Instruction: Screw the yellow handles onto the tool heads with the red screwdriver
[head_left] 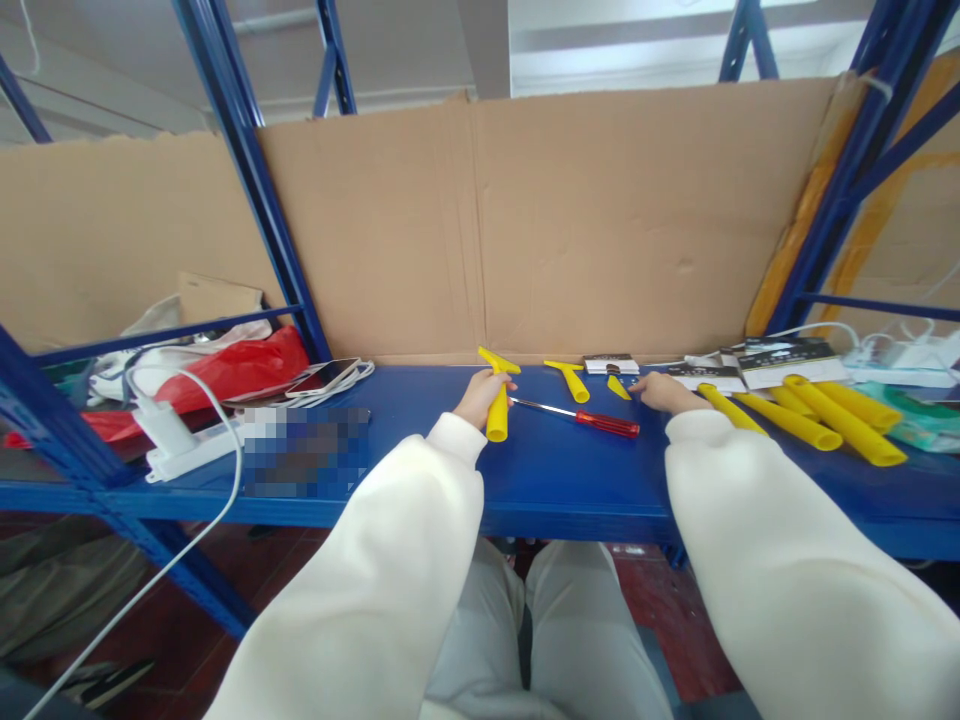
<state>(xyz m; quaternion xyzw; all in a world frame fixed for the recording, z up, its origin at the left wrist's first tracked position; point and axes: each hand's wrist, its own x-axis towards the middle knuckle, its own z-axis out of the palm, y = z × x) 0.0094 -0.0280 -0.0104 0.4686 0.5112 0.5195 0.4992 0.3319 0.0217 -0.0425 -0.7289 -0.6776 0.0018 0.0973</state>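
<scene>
Head view gives us both bare hands over the blue bench [555,480]. Our left hand [477,398] grasps a yellow T-shaped handle [496,412], its crossbar up and its round end toward us; the handle hides some of the fingers. A red-handled screwdriver [609,424] lies just right of it, and we cannot tell whether its tip touches the hand.

Our right hand [661,392] reaches down beside a small yellow piece [618,388], index finger extended; whether its fingers pinch anything is too small to make out. Farther off lie a second yellow T-shaped handle [575,384] and a small black-and-white box [611,365].

On the right are several yellow tubes [855,425], one partly covered by our sleeve, and black-and-white packets [795,362] whose print we cannot read. On the left, a pixelated patch [307,452] conceals what lies beside the white power strip [199,450]. Cardboard [600,220] closes off the far side.
</scene>
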